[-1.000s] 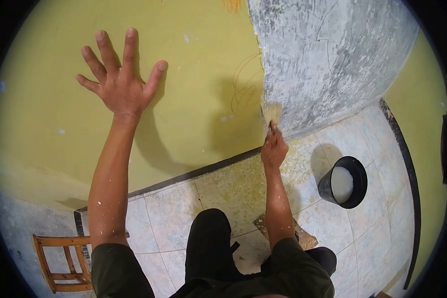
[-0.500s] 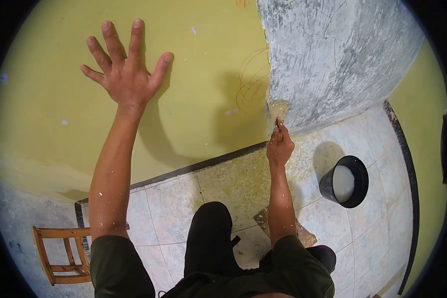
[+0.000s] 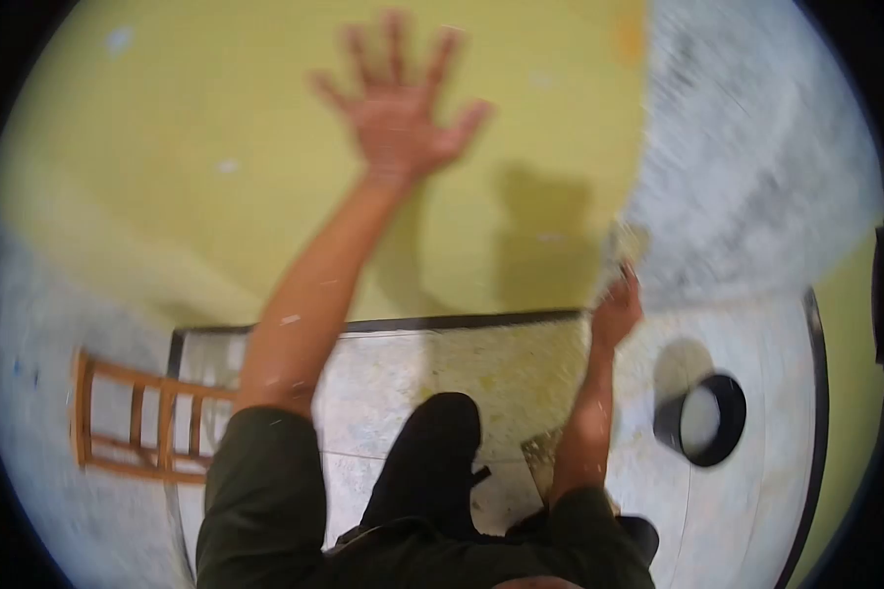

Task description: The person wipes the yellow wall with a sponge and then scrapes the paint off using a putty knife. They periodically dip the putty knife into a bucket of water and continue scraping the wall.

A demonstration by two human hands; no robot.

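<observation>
My left hand [image 3: 398,123] is spread with its fingers apart against the yellow painted wall [image 3: 236,226]. My right hand [image 3: 617,312] is closed round the handle of a scraper [image 3: 629,241], whose flat blade is crusted with pale bits. That blade lies low on the wall, at the border between the yellow paint and the bare grey-white patch [image 3: 756,147]. Motion blur softens the picture, so whether the blade touches the wall I cannot tell.
A black bucket [image 3: 670,424] with whitish liquid stands on the tiled floor at the right. Paint flakes [image 3: 521,363] litter the tiles below the wall. A brown flat piece [image 3: 542,456] lies by my right knee. A wooden chair or stool [image 3: 123,452] is at the left.
The view has swung, shifting wall, bucket and chair in the picture. My left hand appears further right and higher, still spread. My right hand still grips the scraper at the paint edge.
</observation>
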